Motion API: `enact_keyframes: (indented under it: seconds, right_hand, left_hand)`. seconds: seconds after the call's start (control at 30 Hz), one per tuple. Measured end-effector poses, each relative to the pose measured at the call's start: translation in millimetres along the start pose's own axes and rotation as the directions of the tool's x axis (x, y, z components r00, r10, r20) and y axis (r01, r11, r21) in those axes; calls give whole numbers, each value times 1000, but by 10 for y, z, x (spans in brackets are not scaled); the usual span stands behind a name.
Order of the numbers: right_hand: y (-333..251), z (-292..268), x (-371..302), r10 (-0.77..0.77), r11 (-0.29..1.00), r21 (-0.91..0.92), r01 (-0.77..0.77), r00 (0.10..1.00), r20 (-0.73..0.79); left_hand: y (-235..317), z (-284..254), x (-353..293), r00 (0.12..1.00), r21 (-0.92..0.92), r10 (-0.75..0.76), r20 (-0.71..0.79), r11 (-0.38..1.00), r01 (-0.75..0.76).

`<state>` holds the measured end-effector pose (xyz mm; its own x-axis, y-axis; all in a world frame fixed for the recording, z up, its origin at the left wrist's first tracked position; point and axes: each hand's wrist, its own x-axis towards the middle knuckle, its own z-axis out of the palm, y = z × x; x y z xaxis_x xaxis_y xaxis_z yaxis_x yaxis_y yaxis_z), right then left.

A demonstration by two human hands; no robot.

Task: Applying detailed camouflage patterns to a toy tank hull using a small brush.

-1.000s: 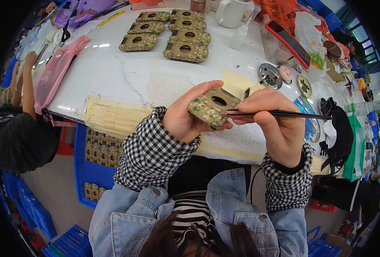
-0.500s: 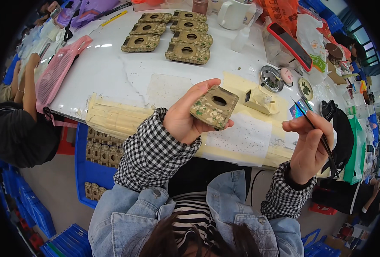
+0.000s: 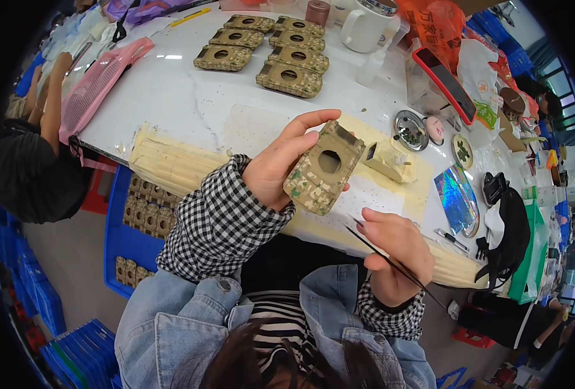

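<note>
At the far right side of my table (image 3: 177,91), an orange-red plastic bag (image 3: 438,42) is carrying big dark written characters, which its folds are bending. Beside it, a whitish see-through bag (image 3: 472,61) is bearing a small orange emblem (image 3: 484,85) and a green printed patch (image 3: 487,117), too small for my reading. A pink round piece (image 3: 434,129) is showing a darker mark, which I am not making out clearly.

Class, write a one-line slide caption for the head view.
At a white table, the left hand holds a holed camouflage shell, the right hand dark tweezers.
</note>
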<state>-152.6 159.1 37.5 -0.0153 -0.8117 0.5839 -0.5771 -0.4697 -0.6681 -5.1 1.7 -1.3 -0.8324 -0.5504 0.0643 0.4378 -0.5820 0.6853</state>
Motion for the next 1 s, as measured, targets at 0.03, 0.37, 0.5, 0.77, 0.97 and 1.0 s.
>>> enact_keyframes:
  seconds: [0.03,0.37,0.5,0.77,0.97,1.0]
  right_hand:
    - [-3,2,40,-74,997,-3,75,996,47]
    - [90,175,67,-100,994,33,100,995,15]
    - [111,88,50,-121,992,35,124,989,-79]
    - [301,-353,-282,-84,941,-327,-87,876,-475]
    - [480,-790,-712,15,824,-425,-375,765,-644]
    - [531,-802,-754,30,819,-416,-396,753,-657]
  left_hand:
    - [0,-6,-5,1000,19,-6,3,1000,6]
    - [-19,-3,-10,1000,72,-19,-12,997,20]
    - [-24,11,-4,999,37,-31,-16,999,32]
    - [12,-38,-60,977,33,147,-153,989,-144]
    - [462,-384,-389,881,223,428,-200,896,-385]
    - [556,-434,-455,853,295,451,-264,879,-373]
